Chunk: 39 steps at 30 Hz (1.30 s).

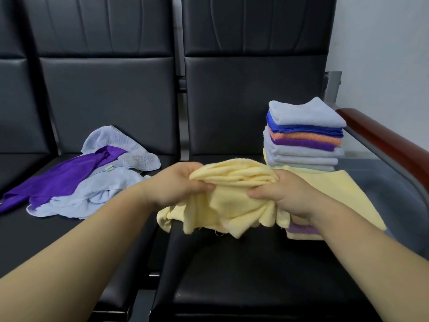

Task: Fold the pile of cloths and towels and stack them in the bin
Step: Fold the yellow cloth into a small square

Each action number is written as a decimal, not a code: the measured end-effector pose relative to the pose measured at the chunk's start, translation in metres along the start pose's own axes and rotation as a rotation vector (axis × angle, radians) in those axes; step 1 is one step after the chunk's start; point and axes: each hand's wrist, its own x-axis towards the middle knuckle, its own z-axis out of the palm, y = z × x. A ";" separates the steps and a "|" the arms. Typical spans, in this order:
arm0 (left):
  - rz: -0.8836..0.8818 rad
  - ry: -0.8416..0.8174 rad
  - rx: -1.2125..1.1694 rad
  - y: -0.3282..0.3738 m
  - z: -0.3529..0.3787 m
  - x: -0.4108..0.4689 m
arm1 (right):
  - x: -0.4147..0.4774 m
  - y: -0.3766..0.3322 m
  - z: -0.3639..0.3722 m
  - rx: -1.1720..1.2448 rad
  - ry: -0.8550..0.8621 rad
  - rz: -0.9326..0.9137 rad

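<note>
A crumpled pale yellow towel hangs above the right black seat, bunched between both hands. My left hand grips its left side and my right hand grips its right side. Behind it stands a stack of folded cloths in light blue, blue, orange and purple. A flat yellow towel lies under the stack, with a folded purple cloth showing beneath my right wrist. On the left seat lies a loose pile: a purple cloth over light blue towels. No bin is in view.
Two black padded seats stand side by side with a gap between them. A brown armrest runs along the right edge, beside a white wall.
</note>
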 end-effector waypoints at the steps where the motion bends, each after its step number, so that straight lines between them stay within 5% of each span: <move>1: 0.002 0.039 -0.163 -0.001 -0.001 0.001 | 0.000 -0.001 0.001 0.031 -0.050 -0.006; 5: 0.022 0.094 -0.469 0.006 0.002 0.004 | 0.004 -0.001 0.009 -0.507 -0.058 0.033; 8: 0.042 -0.007 -0.328 0.014 0.003 0.002 | 0.009 0.001 0.015 -0.870 0.074 0.013; 11: 0.030 -0.050 0.383 0.014 0.004 -0.001 | 0.008 -0.004 0.007 -0.697 0.162 0.000; 13: 0.007 -0.055 0.495 0.012 0.002 -0.002 | 0.005 -0.004 0.001 -0.381 0.154 0.020; 17: 0.008 0.085 -0.005 0.001 -0.004 -0.001 | 0.007 0.005 -0.004 -0.065 0.082 0.011; 20: -0.002 0.182 -0.390 -0.002 -0.006 0.004 | 0.007 0.003 -0.005 -0.214 -0.060 0.010; 25: 0.065 0.031 -0.216 0.010 0.001 0.000 | 0.011 0.002 0.010 -0.887 0.077 -0.027; 27: 0.015 -0.075 0.073 0.009 0.003 -0.001 | 0.013 0.001 0.009 -0.889 0.208 -0.050; 30: -0.045 -0.096 0.471 0.004 0.004 0.000 | 0.013 0.003 0.002 -0.560 0.201 -0.048; 32: -0.018 -0.010 0.407 0.001 0.001 0.001 | 0.009 0.003 0.001 -0.294 0.113 -0.032; 35: 0.018 0.063 -0.085 -0.001 -0.005 0.001 | 0.005 0.003 -0.001 -0.124 -0.027 -0.012; 39: 0.059 0.162 -0.338 0.003 0.000 0.003 | 0.010 0.004 0.003 -0.513 -0.072 0.045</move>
